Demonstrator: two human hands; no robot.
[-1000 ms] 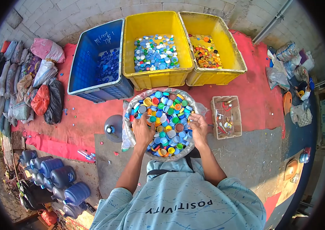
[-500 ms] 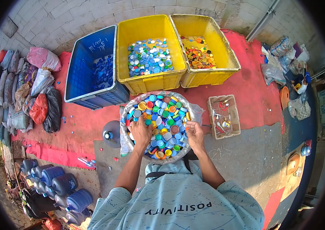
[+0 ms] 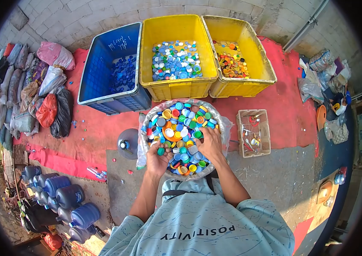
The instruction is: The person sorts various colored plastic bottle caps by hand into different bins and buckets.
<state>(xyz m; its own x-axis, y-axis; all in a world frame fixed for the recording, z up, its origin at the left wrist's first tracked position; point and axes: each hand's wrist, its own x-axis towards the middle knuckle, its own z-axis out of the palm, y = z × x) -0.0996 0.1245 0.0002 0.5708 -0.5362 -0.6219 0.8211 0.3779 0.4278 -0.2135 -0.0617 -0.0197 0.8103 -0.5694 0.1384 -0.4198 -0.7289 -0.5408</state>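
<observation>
A round basin [image 3: 219,161] with a plastic-lined rim, full of mixed coloured bottle caps, sits right before me. My left hand [image 3: 158,160] is at the basin's left edge, palm up, its fingers curled round a green cap [image 3: 161,151]. Over the right part of the caps is my right hand [image 3: 210,144], fingers bent down among them; whether it grips a cap cannot be made out. An orange lid [image 3: 169,133] lies among the caps between and beyond the hands.
Behind the basin stand a blue crate [image 3: 87,91] and two yellow crates [image 3: 180,87] [image 3: 244,87], each holding caps. A small basket [image 3: 266,132] is at right, a water jug [image 3: 128,145] at left. Filled sacks [image 3: 57,55] and several bottles [image 3: 85,215] lie farther left.
The view has shifted slightly. My left hand has drawn back to the basin's left edge and turned palm up with a green cap. My right hand has moved inward and down onto the caps.
</observation>
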